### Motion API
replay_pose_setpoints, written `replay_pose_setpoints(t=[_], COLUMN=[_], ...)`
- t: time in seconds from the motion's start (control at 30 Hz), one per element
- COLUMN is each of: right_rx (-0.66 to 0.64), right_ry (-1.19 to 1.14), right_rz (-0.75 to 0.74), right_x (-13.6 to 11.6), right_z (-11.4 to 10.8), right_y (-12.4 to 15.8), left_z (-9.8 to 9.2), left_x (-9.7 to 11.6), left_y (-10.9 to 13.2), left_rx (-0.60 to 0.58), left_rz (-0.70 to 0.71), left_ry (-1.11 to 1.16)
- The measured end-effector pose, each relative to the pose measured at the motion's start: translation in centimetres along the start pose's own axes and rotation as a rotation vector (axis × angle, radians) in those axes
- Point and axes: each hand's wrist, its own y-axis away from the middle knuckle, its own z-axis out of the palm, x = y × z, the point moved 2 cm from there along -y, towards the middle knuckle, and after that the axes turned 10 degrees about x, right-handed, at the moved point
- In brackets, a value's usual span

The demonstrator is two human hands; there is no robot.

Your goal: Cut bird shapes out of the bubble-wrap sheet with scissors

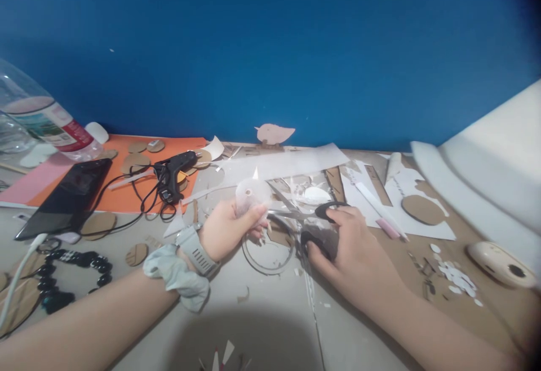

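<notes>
My left hand (236, 224) pinches a small whitish disc (252, 191) that has a ringed spot like an eye and a white pointed tip on top. In my right hand (346, 247) is a pair of scissors (291, 207) with black handles, thumb and fingers through the loops. The blades are spread apart and point left, close beside the disc; whether they touch it I cannot tell. Below the disc, a clear ring-shaped item (269, 269) lies on the table, partly hidden by my left fingers. A long translucent white strip (283, 165) stretches behind my hands.
A black glue gun (172, 176) lies on orange paper (122, 190) with cardboard discs. Left are a phone (67, 196), a plastic bottle (51, 120) and a beaded bracelet (78, 258). A pink bird cutout (274, 133) stands against the blue wall. Paper scraps (459, 278) lie right.
</notes>
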Motion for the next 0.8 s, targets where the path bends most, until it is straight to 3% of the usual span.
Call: replay_pose_setpoints(t=[0.8], right_rx=[-0.001], right_ry=[-0.041], right_rz=[0.002], right_x=[-0.13], right_z=[0.28], right_y=[0.24], left_z=[-0.01], left_x=[0.29], left_y=[0.21], left_rx=[0.016], left_rz=[0.013], left_ry=[-0.033])
